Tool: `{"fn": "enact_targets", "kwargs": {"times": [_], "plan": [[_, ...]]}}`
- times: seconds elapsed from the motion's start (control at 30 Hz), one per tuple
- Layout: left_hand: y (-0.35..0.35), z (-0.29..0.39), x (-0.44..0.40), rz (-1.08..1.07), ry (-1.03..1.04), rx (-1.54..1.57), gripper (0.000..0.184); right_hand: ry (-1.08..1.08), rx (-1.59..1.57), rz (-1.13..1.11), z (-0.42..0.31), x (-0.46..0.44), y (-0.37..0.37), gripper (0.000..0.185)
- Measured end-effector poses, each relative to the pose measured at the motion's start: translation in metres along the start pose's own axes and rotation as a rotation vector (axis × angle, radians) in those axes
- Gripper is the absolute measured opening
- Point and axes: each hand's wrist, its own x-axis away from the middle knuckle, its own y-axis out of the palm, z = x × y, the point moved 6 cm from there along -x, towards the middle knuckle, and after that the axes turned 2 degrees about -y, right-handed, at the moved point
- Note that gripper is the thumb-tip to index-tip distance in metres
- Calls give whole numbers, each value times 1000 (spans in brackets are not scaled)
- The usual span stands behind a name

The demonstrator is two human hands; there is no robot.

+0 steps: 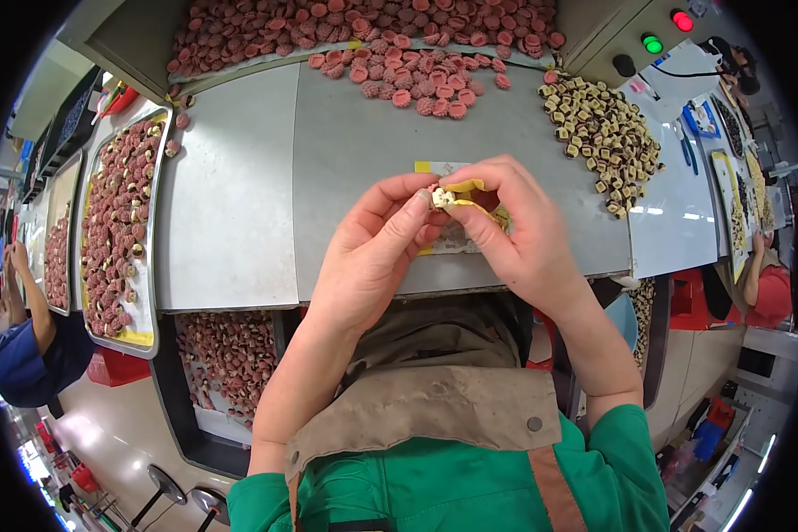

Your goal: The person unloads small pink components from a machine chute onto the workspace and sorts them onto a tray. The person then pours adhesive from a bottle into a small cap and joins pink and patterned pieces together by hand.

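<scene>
My left hand [372,244] is closed, its thumb and fingers pinching a pink bumpy cup-shaped shell [432,188], mostly hidden by the fingertips. Against that shell sits a small cream-coloured piece [442,199], gripped by the thumb and index finger of my right hand [528,235]. Yellow covers [466,186] wrap those right fingertips. Both hands meet over the near middle of the grey table. Beneath them lies a flat sheet with a yellow edge [423,167], partly covered by the hands.
Pink bumpy shells [426,80] lie heaped at the back. Cream-and-dark small blocks [598,133] are piled on the right. A metal tray [154,222] of filled shells stands left, above a dark bin [177,390]. Co-workers [40,346] sit on both sides.
</scene>
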Motion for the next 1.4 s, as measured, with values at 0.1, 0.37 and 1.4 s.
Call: {"fn": "enact_targets", "kwargs": {"times": [0.1, 0.37, 1.4], "plan": [[1, 0, 4, 77, 153, -225, 29, -68, 112, 17, 0, 2, 1, 16], [9, 4, 4, 31, 150, -277, 43, -124, 60, 113, -3, 12, 3, 34], [-42, 108, 12, 395, 546, -1834, 20, 26, 674, 186, 50, 18, -88, 33]]}}
